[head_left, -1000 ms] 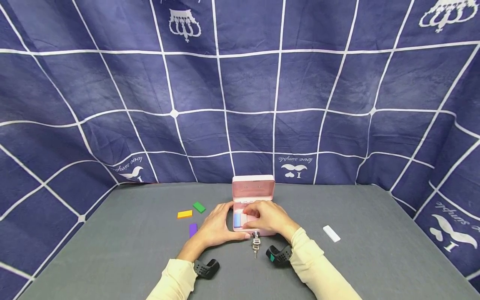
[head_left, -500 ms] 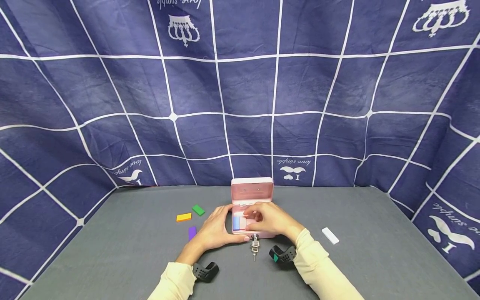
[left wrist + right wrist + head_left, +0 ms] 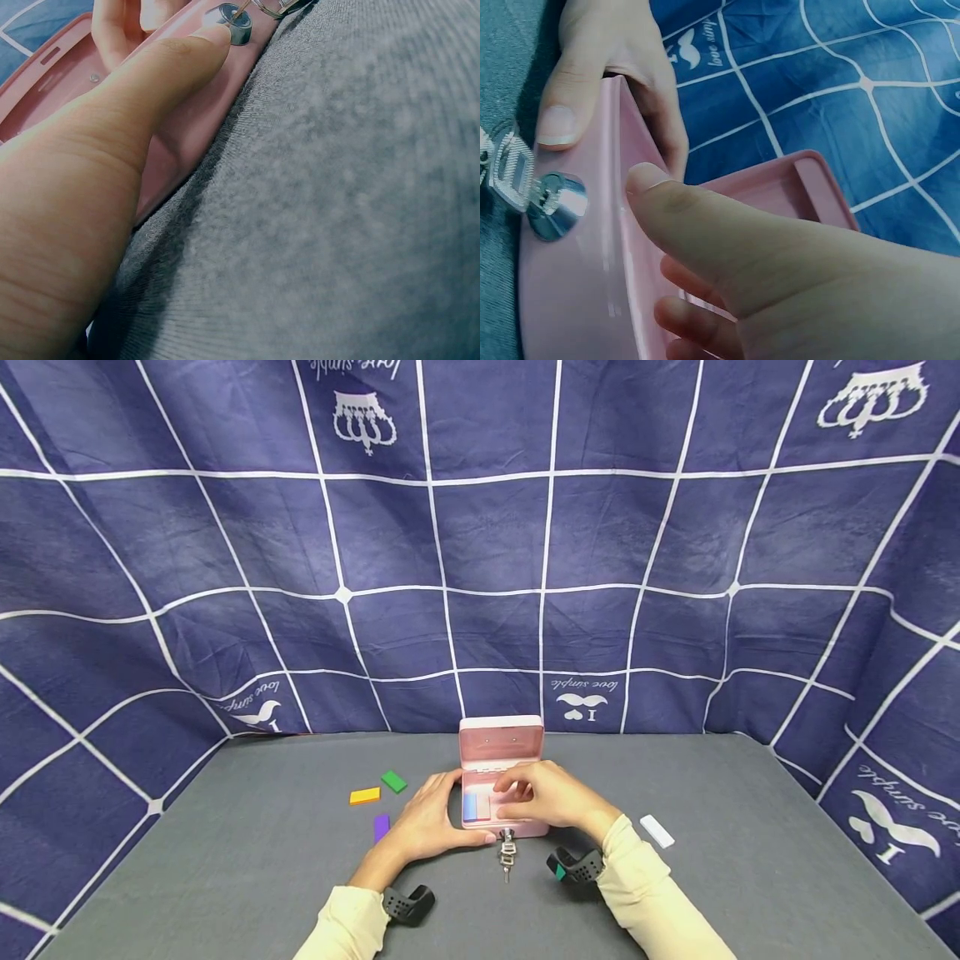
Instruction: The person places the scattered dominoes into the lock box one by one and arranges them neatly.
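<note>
A pink lockbox (image 3: 522, 829) stands with its lid (image 3: 501, 744) raised, keys (image 3: 507, 858) hanging from the front lock (image 3: 557, 206). My left hand (image 3: 429, 817) grips the box's left end, thumb on the front wall beside the lock and fingers along the far side. Over the box's right half is my right hand (image 3: 546, 795), its fingers loosely bent and the thumb apart from them at the front rim. Nothing shows between them. A blue block (image 3: 469, 807) lies inside at the left, beside a pale, red-edged piece (image 3: 483, 807). My right hand hides the rest of the interior.
On the grey table (image 3: 262, 860), yellow (image 3: 364, 796), green (image 3: 393, 782) and purple (image 3: 382, 827) blocks lie left of the box. A white block (image 3: 657, 832) lies to the right. Behind the table hangs a blue, white-lined cloth (image 3: 495, 543).
My right hand has shifted slightly right within the box, uncovering more of the pale, red-edged piece. My left hand keeps its grip on the box. The head view has shifted slightly.
</note>
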`<state>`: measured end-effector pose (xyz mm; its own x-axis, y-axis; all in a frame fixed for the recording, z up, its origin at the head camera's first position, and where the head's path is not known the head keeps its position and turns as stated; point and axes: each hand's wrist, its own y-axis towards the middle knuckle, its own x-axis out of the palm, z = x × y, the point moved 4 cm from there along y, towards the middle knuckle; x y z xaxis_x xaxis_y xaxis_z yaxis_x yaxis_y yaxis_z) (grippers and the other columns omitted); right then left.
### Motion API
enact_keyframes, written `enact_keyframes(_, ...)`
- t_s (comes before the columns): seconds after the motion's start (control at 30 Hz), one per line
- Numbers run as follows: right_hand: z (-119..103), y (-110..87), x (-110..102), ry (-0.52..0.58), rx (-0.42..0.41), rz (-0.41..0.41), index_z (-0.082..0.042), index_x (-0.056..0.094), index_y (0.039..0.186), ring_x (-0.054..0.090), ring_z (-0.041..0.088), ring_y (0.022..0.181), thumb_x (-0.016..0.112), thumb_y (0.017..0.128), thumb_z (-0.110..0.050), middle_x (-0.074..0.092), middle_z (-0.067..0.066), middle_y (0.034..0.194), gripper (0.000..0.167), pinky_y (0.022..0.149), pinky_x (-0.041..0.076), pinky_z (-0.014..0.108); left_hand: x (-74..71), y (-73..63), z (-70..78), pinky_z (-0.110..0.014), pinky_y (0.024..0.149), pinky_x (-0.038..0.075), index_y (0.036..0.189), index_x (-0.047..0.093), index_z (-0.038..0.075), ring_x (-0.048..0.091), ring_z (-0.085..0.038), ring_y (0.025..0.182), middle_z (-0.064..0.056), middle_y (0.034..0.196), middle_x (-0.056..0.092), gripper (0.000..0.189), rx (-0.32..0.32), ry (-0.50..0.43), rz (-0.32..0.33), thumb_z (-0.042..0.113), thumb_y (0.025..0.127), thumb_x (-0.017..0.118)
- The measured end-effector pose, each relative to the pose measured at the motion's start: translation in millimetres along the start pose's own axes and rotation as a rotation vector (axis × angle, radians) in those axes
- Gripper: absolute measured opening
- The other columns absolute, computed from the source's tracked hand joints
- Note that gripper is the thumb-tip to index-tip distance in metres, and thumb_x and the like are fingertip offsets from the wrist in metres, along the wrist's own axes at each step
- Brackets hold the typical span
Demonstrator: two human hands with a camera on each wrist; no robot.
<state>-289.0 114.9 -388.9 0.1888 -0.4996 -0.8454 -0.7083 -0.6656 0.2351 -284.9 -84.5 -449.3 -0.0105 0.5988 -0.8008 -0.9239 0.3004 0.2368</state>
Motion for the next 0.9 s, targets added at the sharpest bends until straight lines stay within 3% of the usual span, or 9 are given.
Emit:
enact_keyframes(0.67,-1,-16.4,-34,0.009,0.019,-0.008,-0.008,0.073,0.11,0.065,0.008,0.081,0.079,0.085,-0.024,0.074,0.006,0.098,0.03,0.078,0.057,0.03,-0.9,-0.6,0.5,-0.049,0.103,0.046,0.145,0.046,0.013,0.052,-0.021,0.127,-0.004,0.134,0.058,0.112,0.003,-0.011,0.001,0.075,0.058,0.081)
enact_keyframes(0.9,5,-25.6,-49,0.001,0.055,0.02,-0.007,0.073,0.111,0.066,0.014,0.085,0.08,0.084,-0.024,0.074,0.006,0.101,0.032,0.079,0.058,0.034,-0.8,0.0,-0.3,-0.049,0.103,0.046,0.145,0.046,0.014,0.052,-0.021,0.127,-0.004,0.134,0.058,0.111,0.002,-0.015,-0.007,0.074,0.058,0.082)
